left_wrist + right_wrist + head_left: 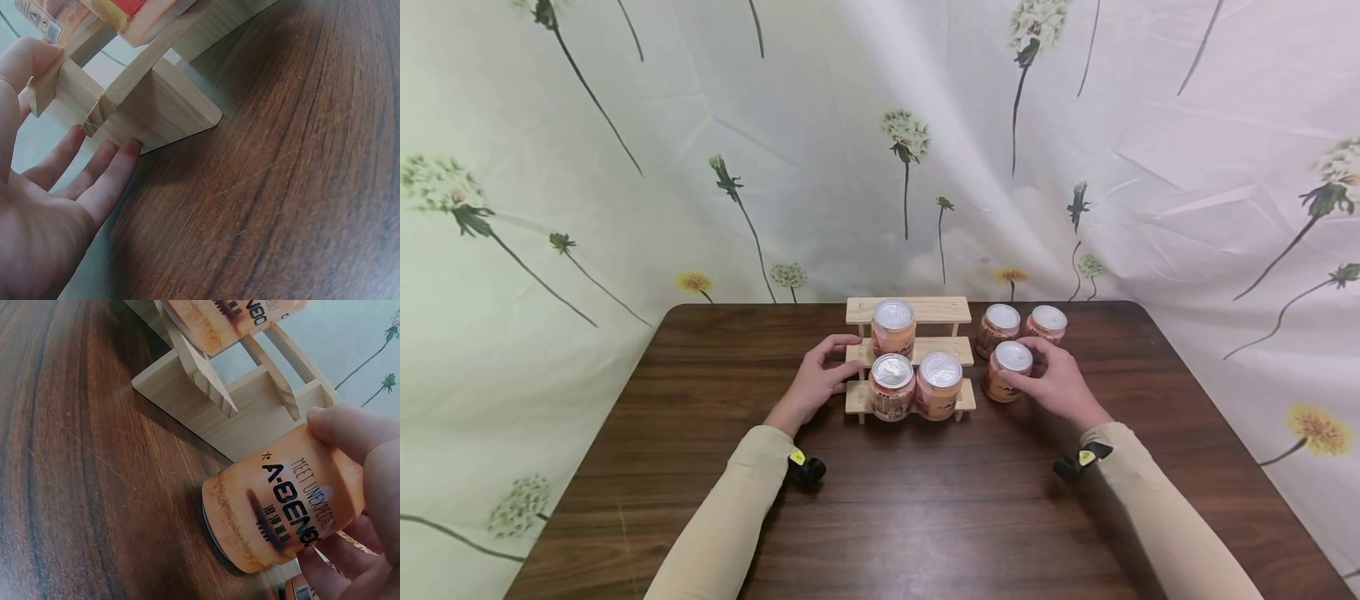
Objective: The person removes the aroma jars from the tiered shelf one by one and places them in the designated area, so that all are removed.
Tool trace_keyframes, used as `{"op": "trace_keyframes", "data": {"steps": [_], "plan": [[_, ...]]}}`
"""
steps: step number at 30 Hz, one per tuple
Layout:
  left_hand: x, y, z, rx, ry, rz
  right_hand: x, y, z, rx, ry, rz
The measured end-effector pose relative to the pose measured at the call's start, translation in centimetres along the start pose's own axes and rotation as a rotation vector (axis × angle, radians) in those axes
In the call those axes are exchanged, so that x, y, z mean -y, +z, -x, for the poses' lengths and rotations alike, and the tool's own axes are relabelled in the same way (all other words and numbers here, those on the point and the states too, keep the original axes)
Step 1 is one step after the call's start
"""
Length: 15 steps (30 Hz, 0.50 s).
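Note:
A three-step wooden rack [940, 310] holds one orange can [893, 333] with a silvery lid on its middle step and two more, a left can [892, 400] and a right can [938, 398], side by side on the bottom step. The left hand [815, 381] touches the rack's left end; in the left wrist view its extended fingers [107, 178] meet the wooden side panel [140, 119]. To the right of the rack, the right hand [1056, 385] grips an upright can [1006, 385] between thumb and fingers, its printed label [284, 506] showing in the right wrist view.
Two more cans, a left one [996, 333] and a right one [1047, 323], stand behind the gripped can at the back right. The dark wooden table [880, 517] runs back to a pale curtain [820, 167] with dandelion prints.

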<state>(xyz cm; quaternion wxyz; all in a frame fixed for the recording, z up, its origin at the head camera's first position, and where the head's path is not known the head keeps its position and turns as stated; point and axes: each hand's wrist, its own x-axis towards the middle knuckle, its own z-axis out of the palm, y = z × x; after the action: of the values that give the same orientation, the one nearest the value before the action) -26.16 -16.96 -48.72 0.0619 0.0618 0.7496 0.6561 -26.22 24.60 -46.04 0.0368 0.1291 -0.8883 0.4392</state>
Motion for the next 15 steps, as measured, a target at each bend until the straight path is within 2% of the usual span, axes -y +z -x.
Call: {"op": "trace_keyframes", "data": {"steps": [15], "plan": [[0.03, 0.02, -0.02, 0.001, -0.004, 0.009, -0.81, -0.42, -0.69, 0.035, -0.045, -0.013]]}}
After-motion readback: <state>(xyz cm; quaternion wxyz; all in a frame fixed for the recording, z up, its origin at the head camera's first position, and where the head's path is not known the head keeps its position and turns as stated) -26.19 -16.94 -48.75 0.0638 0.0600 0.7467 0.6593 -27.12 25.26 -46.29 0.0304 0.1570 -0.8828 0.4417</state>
